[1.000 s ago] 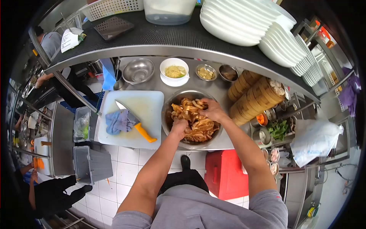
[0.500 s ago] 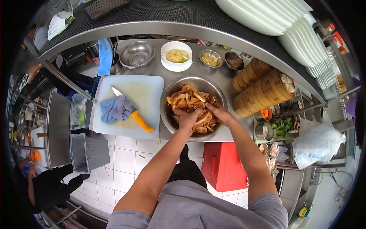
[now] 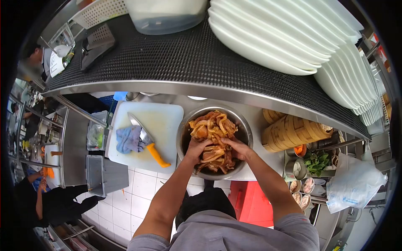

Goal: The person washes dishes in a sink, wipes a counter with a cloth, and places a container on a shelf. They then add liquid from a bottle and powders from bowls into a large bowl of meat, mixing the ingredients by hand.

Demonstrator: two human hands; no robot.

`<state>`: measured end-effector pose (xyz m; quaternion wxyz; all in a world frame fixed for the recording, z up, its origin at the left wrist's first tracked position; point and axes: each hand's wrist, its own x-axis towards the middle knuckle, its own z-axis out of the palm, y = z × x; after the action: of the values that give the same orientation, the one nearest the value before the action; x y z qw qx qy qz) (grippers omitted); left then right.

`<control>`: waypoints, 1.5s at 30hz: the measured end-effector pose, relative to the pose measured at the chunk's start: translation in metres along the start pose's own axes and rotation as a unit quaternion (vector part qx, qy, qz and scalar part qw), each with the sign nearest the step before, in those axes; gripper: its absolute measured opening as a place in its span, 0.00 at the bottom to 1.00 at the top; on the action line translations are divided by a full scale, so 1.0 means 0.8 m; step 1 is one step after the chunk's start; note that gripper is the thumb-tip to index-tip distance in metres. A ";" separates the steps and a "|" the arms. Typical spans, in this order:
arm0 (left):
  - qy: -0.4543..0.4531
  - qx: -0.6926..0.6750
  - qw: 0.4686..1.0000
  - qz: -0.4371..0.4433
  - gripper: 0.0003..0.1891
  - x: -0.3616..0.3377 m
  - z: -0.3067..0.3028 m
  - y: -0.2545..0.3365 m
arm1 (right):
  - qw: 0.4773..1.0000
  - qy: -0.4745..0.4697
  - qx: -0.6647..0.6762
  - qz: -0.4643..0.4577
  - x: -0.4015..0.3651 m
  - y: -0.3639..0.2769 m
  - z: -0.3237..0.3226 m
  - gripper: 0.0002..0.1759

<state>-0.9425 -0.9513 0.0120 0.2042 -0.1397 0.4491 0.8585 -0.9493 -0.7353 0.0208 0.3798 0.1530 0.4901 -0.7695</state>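
Note:
A large steel bowl (image 3: pixel 248 136) holds a heap of brownish, marinated meat pieces (image 3: pixel 213 125). Both hands are down inside it. On the left side of the heap, my left hand (image 3: pixel 198 148) is closed round some of the meat, its fingertips buried. My right hand (image 3: pixel 238 148) grips the heap from the right, thumb on top and fingers partly hidden. Left of the bowl lies a white cutting board (image 3: pixel 167 115), bearing a knife with a yellow handle (image 3: pixel 157 155) and a bluish cloth (image 3: pixel 129 139).
Above the counter runs a black-matted shelf (image 3: pixel 163 58) with stacked white plates (image 3: pixel 268 37). Bamboo steamers (image 3: pixel 293 131) stand right of the bowl. A red box (image 3: pixel 255 205) and a grey bin (image 3: pixel 106 175) are below. Another person (image 3: pixel 54 205) is at the far left.
The view has tilted up, showing more of the shelf and plates. My hands have drawn in round the meat, which is heaped higher toward the back of the bowl.

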 end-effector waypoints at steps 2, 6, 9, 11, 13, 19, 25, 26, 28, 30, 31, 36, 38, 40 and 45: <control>0.007 0.023 1.000 0.009 0.31 0.013 -0.005 -0.006 | 0.999 0.021 -0.005 -0.036 -0.006 0.003 0.004 0.48; 0.097 0.051 0.994 0.023 0.22 0.010 0.014 -0.007 | 0.990 0.107 -0.002 -0.096 -0.019 0.004 0.024 0.43; 0.125 0.038 0.990 0.051 0.17 0.004 0.039 0.000 | 0.977 0.175 0.001 -0.121 -0.041 -0.012 0.059 0.35; 0.119 0.054 0.991 0.031 0.17 0.003 0.046 0.008 | 0.969 0.189 -0.016 -0.156 -0.034 -0.010 0.058 0.32; 0.121 0.063 0.991 0.001 0.23 -0.002 0.061 0.019 | 0.956 0.221 -0.047 -0.188 -0.041 -0.017 0.070 0.28; 0.032 0.037 0.997 0.053 0.18 -0.003 0.082 0.043 | 0.955 0.229 -0.068 -0.174 -0.086 -0.064 0.109 0.20; 0.145 0.357 0.911 0.149 0.17 -0.049 0.045 0.041 | 0.929 0.250 -0.191 -0.195 -0.079 -0.041 0.100 0.26; 0.153 0.354 0.910 0.152 0.16 -0.050 0.038 0.033 | 0.921 0.266 -0.217 -0.187 -0.078 -0.034 0.097 0.26; 0.157 0.283 0.931 0.170 0.17 -0.048 0.032 0.013 | 0.914 0.268 -0.253 -0.169 -0.085 -0.027 0.103 0.19; 0.151 0.183 0.955 0.175 0.23 -0.039 0.031 -0.013 | 0.869 0.295 -0.371 -0.140 -0.099 -0.033 0.106 0.17; 0.154 0.153 0.965 0.144 0.24 -0.050 0.037 -0.012 | 0.841 0.302 -0.431 -0.124 -0.105 -0.041 0.108 0.18; 0.199 -0.023 0.979 0.026 0.33 -0.127 0.082 0.004 | 0.718 0.264 -0.624 -0.158 -0.078 -0.100 0.070 0.24; 0.189 -0.083 0.978 -0.013 0.37 -0.121 0.075 -0.024 | 0.757 0.208 -0.597 -0.166 -0.038 -0.102 0.038 0.31; 0.212 -0.148 0.966 -0.013 0.32 -0.092 0.066 -0.050 | 0.797 0.107 -0.582 -0.121 0.000 -0.111 0.017 0.48; 0.310 -0.083 0.947 -0.005 0.35 -0.063 0.077 -0.046 | 0.895 0.021 -0.445 0.033 0.042 -0.106 0.011 0.70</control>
<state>-0.8842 -0.8929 0.0417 0.0470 -0.4177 0.4166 0.8061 -1.0327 -0.7377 0.0584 0.4227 0.0001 0.7839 -0.4547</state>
